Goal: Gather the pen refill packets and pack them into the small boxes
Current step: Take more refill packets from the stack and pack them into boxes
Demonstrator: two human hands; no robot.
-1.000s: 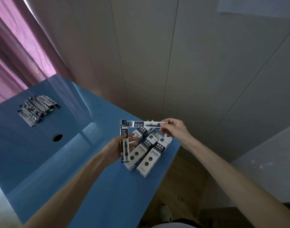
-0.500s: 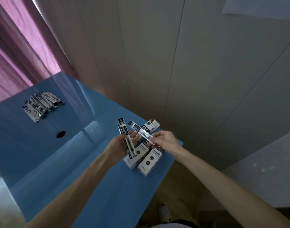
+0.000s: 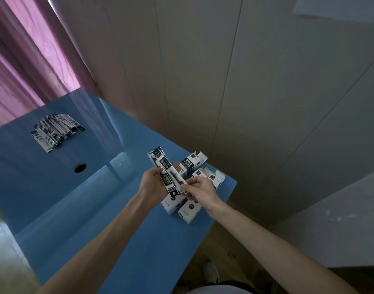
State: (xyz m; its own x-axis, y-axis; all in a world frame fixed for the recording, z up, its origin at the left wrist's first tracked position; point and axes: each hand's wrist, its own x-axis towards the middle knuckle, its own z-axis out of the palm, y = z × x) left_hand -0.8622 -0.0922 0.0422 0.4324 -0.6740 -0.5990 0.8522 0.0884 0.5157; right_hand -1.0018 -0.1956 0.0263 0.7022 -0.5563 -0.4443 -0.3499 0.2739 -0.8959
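Refill packets (image 3: 165, 174) are gripped by the left hand (image 3: 152, 185) and pinched at their near end by the right hand (image 3: 199, 190), above the small boxes (image 3: 191, 200). Ends should be squared before insertion; the open box (image 3: 192, 163) behind is judged nearest.

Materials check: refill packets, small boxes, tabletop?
Refill packets: likely thin glossy plastic film; clear parts show the refill.
Small boxes: printed white card, probably matte; folded end flaps stand open.
Tabletop: smooth glossy blue surface, laminate or glass; it mirrors the wall.

Pretty dim, daylight glowing through the pink curtain (image 3: 22, 66) far left, glossy table (image 3: 54, 187) reflections, wide-angle bending, slightly soft.
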